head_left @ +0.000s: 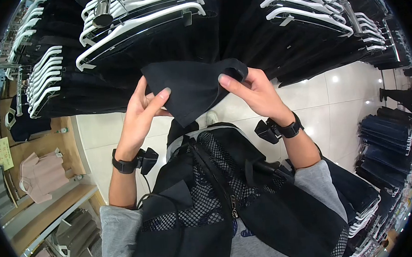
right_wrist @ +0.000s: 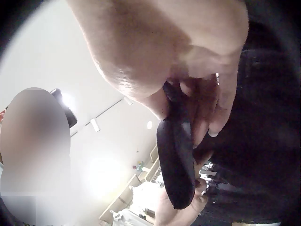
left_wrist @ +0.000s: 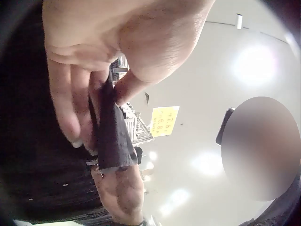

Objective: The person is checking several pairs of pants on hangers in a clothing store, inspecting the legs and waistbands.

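A black trouser leg end (head_left: pixel 188 84) is spread between my two hands, just in front of the hanging dark trousers. My left hand (head_left: pixel 140 111) pinches its left edge, with the thumb on top and the fingers beneath. Opposite it, my right hand (head_left: pixel 260 95) grips the right edge, where the cloth curls over near the thumb. From the left wrist, the dark cloth (left_wrist: pixel 113 141) runs between thumb and fingers. In the right wrist view the cloth (right_wrist: pixel 176 155) bends into a rounded fold below the fingers.
White hangers (head_left: pixel 136 26) carry rows of dark trousers on metal rails (head_left: pixel 103 11) ahead. Folded dark jeans (head_left: pixel 383 133) are at the right, and light shirts (head_left: pixel 44 175) at the left. Pale floor tiles (head_left: pixel 309 102) lie below.
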The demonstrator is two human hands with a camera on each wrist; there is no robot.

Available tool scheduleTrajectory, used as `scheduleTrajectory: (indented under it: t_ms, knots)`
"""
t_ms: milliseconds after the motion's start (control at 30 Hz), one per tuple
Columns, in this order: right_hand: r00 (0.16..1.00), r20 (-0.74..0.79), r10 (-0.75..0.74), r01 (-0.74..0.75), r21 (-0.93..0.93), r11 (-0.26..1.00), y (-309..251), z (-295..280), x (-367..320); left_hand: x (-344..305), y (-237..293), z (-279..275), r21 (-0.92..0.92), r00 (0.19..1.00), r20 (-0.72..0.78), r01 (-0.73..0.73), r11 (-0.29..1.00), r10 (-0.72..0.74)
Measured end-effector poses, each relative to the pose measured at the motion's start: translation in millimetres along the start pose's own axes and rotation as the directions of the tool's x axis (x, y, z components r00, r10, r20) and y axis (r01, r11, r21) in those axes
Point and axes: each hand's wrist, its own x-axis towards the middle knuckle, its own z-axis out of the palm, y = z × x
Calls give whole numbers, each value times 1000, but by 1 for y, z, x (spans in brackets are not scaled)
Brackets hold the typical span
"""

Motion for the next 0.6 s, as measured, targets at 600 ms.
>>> scheduleTrajectory:
  t_ms: [600]
  knots:
    - [995,90,46,-30,-169,985,5,24,34,6,-5,20,236,971,72,-239,942,228]
